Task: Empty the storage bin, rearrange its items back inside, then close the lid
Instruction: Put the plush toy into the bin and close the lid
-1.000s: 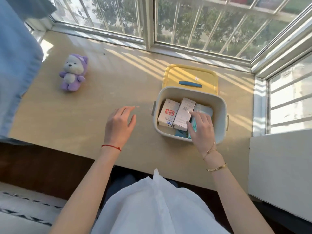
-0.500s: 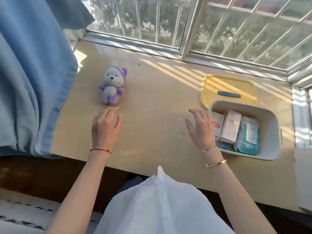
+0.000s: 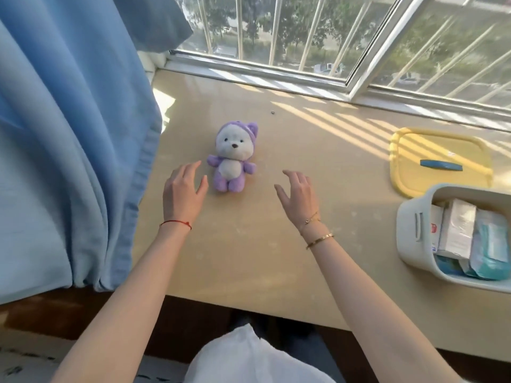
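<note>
A purple and white plush bear [image 3: 232, 160] sits upright on the beige sill. My left hand [image 3: 184, 193] hovers just left of it, fingers apart and empty. My right hand [image 3: 300, 196] is a little to the bear's right, also spread and holding nothing. The pale grey storage bin [image 3: 412, 236] stands at the far right edge, open, with white boxes [image 3: 457, 230] and teal wipe packs [image 3: 490, 255] inside. Its yellow lid [image 3: 439, 150] with a blue handle lies flat behind the bin.
A blue curtain [image 3: 69, 139] hangs along the left side and drapes over the sill's left edge. Barred windows [image 3: 318, 37] close off the back. A tiny dark speck [image 3: 272, 112] lies near the window frame. The sill's front edge runs just below my forearms.
My right hand left the bin and swung left; both hands moved toward the plush bear. The view turned left, pushing the bin to the right edge.
</note>
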